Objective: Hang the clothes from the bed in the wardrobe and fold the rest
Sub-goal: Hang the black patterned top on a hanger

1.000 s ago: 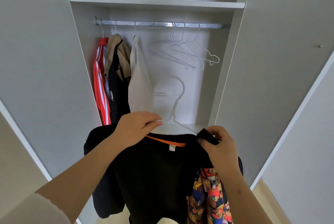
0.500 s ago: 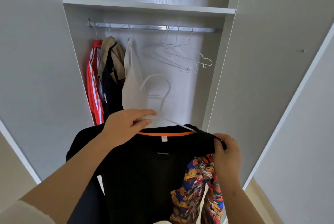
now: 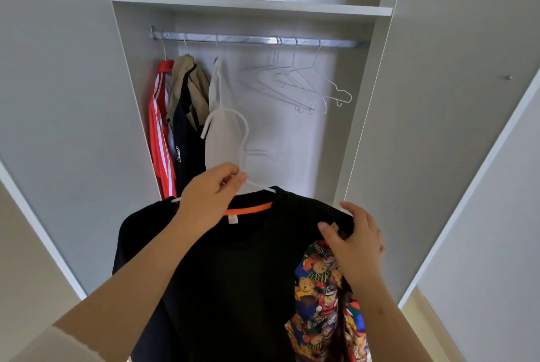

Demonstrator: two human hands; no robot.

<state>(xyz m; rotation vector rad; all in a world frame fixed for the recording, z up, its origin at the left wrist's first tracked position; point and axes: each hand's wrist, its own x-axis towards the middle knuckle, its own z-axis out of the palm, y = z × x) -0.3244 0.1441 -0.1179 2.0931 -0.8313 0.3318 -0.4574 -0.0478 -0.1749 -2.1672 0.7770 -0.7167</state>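
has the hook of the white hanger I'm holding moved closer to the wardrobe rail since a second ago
Yes. The white hanger has risen: its hook now overlaps the hanging white garment, nearer the rail, where before it sat lower and further right.

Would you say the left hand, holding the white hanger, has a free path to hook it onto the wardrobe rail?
Probably yes: the left hand grips the white hanger, and the rail is bare between the white garment and the empty hangers.

single head view, angled forward and up, close before the open wardrobe (image 3: 377,98)
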